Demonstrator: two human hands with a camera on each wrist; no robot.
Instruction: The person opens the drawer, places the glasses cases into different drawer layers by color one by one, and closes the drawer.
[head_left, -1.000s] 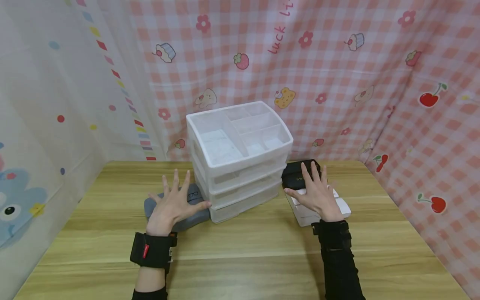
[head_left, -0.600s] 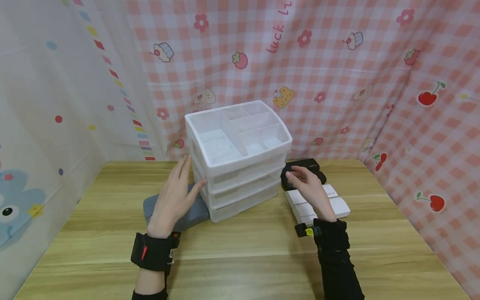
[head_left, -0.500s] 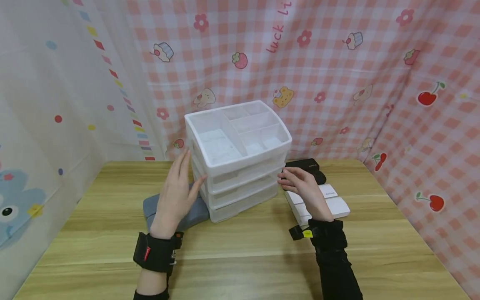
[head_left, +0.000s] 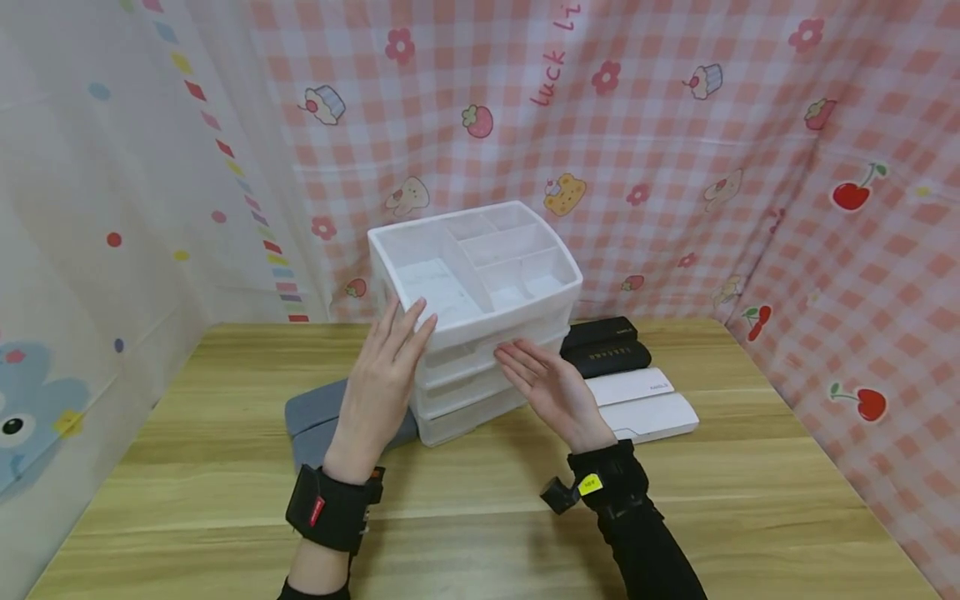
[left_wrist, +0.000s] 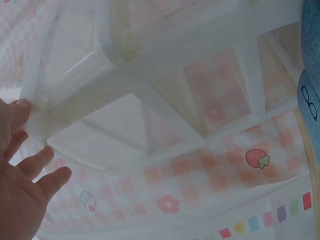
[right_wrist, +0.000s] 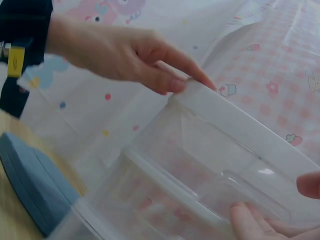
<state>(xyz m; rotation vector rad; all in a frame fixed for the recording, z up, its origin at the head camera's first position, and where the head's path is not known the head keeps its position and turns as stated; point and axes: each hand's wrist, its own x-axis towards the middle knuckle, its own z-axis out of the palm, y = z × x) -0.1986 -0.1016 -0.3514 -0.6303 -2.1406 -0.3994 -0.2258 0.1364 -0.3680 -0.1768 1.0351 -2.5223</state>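
Observation:
A white plastic drawer organizer with clear drawers below and a divided top tray stands in the middle of the table. My left hand lies at its front left top corner, fingers extended over the rim; the right wrist view shows the thumb and a finger of the left hand at that corner. Palm turned up, my right hand has its fingertips at the front of the top drawer. In the right wrist view the fingertips of that hand overlap the handle recess, with the thumb above, apart from them.
A blue-grey case with a glasses print lies left of the organizer, partly behind my left hand. To the right are black cases and a white case. Patterned curtains enclose the wooden table.
My left hand has moved right from over the blue-grey case to the organizer's corner. My right hand has swung left from above the cases to the top drawer's front, turning palm up.

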